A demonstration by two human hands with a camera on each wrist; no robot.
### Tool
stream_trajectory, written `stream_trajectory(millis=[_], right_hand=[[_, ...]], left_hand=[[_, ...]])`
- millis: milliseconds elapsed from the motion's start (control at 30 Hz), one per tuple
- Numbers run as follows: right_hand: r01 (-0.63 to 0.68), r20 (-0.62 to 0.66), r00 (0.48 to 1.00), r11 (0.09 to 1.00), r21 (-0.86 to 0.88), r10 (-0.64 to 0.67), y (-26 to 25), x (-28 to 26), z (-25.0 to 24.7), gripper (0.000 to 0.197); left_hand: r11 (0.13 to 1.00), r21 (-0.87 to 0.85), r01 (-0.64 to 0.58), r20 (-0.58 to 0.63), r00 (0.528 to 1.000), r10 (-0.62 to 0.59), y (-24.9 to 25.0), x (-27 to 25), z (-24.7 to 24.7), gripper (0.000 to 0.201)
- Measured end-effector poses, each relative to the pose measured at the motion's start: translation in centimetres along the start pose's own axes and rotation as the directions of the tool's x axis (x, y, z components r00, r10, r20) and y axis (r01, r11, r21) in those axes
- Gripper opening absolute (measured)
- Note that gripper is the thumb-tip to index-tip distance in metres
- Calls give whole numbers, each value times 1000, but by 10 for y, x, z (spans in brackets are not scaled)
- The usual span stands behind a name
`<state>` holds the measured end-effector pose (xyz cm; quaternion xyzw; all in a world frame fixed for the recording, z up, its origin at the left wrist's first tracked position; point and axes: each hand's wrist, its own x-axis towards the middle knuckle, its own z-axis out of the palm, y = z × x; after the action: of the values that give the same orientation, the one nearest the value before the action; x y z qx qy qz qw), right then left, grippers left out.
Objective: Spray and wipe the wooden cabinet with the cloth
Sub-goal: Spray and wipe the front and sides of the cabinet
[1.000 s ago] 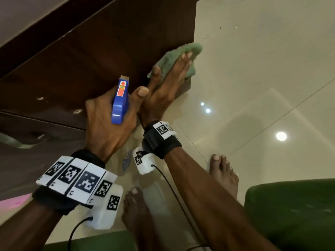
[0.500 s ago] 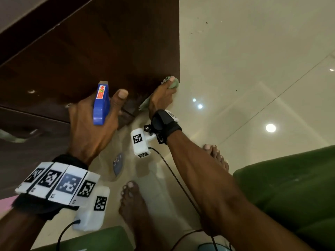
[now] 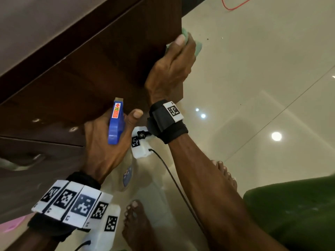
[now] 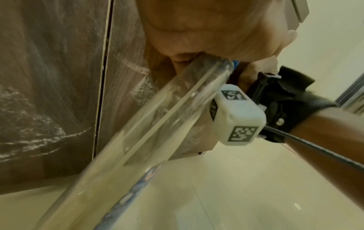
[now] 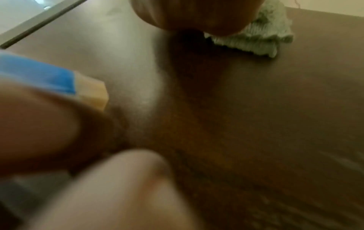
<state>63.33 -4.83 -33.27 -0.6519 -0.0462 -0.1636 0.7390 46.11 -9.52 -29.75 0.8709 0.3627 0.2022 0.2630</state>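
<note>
Gripping the spray bottle (image 3: 116,122) by its blue head, the left hand (image 3: 104,147) hangs before the wooden cabinet (image 3: 87,73). The right hand (image 3: 170,69) presses the green cloth (image 3: 198,48) on the cabinet's far corner, fingers hidden, so I cannot tell whether they are curled or flat. The left wrist view shows the bottle's clear body and wet streaks (image 4: 35,132) on the wood. The blurred right wrist view shows the cloth seemingly flat against the panel.

We see the dark brown wooden cabinet (image 3: 101,69), its front streaked with wet droplets. The pale green cloth (image 3: 198,48) is bunched against its right edge under our right hand (image 3: 172,69). The spray bottle (image 3: 116,122), blue-headed and clear-bodied, hangs in our left hand (image 3: 103,147), nozzle facing the wood.
</note>
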Motion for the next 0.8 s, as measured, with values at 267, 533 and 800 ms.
stream_trajectory(millis=[267, 533, 800], right_hand=[[-217, 183, 952, 962, -164, 246, 84, -20, -28, 55], [-768, 91, 586, 588, -254, 805, 100, -53, -25, 69], [-882, 331, -11, 148, -448, 943, 140, -181, -57, 144]], left_hand=[[999, 4, 47, -19, 999, -47, 2, 0, 3, 79], [994, 17, 108, 6, 994, -108, 4, -12, -5, 86], [985, 53, 165, -13, 986, -164, -5, -38, -30, 87]])
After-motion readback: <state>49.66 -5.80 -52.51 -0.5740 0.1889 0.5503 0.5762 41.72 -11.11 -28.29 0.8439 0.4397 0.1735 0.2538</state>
